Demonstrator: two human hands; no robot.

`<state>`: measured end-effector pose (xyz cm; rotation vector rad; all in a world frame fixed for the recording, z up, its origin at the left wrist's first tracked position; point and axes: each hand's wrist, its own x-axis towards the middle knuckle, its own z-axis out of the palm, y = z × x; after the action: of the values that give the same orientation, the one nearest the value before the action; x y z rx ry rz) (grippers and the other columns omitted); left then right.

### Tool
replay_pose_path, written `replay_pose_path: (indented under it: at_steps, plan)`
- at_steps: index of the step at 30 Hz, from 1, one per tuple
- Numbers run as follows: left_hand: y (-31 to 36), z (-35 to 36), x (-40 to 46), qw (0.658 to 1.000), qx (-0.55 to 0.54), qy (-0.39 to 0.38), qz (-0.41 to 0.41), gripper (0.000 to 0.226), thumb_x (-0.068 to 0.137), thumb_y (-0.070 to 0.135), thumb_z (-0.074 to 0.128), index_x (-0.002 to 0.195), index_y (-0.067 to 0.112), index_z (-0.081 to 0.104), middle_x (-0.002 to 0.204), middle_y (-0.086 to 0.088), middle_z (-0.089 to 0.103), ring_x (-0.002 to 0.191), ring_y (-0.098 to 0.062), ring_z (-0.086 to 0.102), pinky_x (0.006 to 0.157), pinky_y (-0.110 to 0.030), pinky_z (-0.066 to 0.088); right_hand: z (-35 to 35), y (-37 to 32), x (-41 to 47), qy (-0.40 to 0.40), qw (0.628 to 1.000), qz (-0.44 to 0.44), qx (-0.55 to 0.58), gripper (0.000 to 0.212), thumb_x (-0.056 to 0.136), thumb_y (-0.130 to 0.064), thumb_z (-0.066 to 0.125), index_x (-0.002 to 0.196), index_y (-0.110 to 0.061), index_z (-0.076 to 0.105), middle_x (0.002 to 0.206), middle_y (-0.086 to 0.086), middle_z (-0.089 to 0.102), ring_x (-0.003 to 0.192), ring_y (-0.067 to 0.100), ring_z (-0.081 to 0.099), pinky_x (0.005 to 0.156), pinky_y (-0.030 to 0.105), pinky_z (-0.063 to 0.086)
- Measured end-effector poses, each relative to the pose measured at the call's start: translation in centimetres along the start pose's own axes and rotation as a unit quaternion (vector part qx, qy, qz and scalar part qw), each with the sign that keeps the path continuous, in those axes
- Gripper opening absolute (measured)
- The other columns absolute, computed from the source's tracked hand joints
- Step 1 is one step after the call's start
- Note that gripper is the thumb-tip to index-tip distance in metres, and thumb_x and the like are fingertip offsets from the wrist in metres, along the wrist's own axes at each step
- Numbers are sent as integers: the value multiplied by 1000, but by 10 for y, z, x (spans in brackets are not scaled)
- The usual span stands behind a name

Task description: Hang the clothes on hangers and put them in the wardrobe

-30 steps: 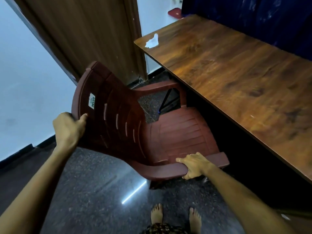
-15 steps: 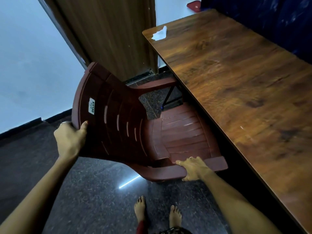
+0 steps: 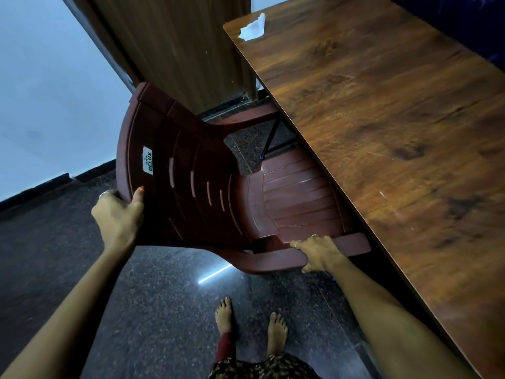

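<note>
Hands grip the chair (image 3: 207, 184), left hand (image 3: 118, 214) on its backrest edge, right hand (image 3: 318, 253) on its armrest, seat tucked beneath the table (image 3: 382, 119) edge, bare floor (image 3: 153, 310) behind.

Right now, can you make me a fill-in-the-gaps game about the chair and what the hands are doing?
1. The left hand grips the edge of the dark red plastic chair's ____.
2. The right hand holds the chair's near ____.
3. The crumpled white paper lies on the brown wooden ____.
4. The white sticker on the chair reads ____.

Missing words: backrest; armrest; table; DELUX
</note>
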<state>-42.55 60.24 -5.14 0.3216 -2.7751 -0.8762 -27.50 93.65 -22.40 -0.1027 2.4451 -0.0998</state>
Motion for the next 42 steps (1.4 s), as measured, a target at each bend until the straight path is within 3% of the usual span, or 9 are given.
replay_pose_path:
  at_steps: [4,10,15,20,27,31,36,39,42]
  plan:
    - [-5,-2,-3,1000,0,-5,11,44,88,30,64,65,-7,57,59,-19,57,56,-33,56,56,-37,39,1,0,6,-13,1000,7,-11,71,77,-39,74,137,-35,36,132,4,56,124,27,50,95,38,38]
    - [6,1,-15,1000,-9,21,-20,34,90,24,62,71,-5,58,65,-13,54,54,-23,45,56,-31,29,-10,16,13,-2,1000,7,-30,79,77,-42,74,143,-38,30,134,5,55,126,26,49,97,39,36]
    - [7,8,-19,999,-29,24,-35,34,89,26,62,82,-7,63,73,-17,60,65,-27,56,63,-34,43,-7,28,8,11,999,0,-34,74,76,-44,73,139,-38,36,128,4,59,122,25,52,94,36,37]
    - [8,11,-30,995,-55,29,-73,36,88,29,63,96,-6,64,83,-17,64,80,-31,63,73,-35,48,-4,30,1,1,999,33,-39,77,76,-42,75,141,-37,33,132,3,57,125,25,48,103,41,31]
    - [14,7,-35,993,-28,2,-113,45,93,29,56,122,-4,46,125,-26,54,114,-41,53,96,-46,43,2,12,-7,23,995,92,-38,73,82,-27,71,143,-27,31,140,5,44,132,25,40,114,45,18]
    - [7,8,-31,997,-26,-56,-53,65,92,27,55,143,1,25,144,-22,35,129,-41,40,107,-51,35,3,3,-24,86,993,78,10,63,85,-22,65,142,-23,36,143,5,39,135,25,37,115,41,20]
    - [-15,6,-37,990,-74,-113,24,68,91,28,54,142,-4,22,149,-25,26,138,-39,28,113,-51,27,15,-17,-74,203,966,62,147,64,83,10,47,143,-10,37,157,7,22,137,32,35,111,37,30]
    - [-24,2,-51,987,-95,-120,50,64,96,33,45,142,-5,23,149,-26,23,139,-39,24,114,-51,25,32,-33,-111,204,931,96,289,48,101,-11,37,149,-13,32,159,2,19,146,23,18,117,36,16]
    - [-30,-10,-83,981,-106,-130,96,64,101,33,38,148,-3,15,157,-22,11,145,-33,12,118,-42,15,58,-60,-151,223,918,137,297,46,103,-18,34,149,-14,33,160,0,17,147,20,12,119,37,11]
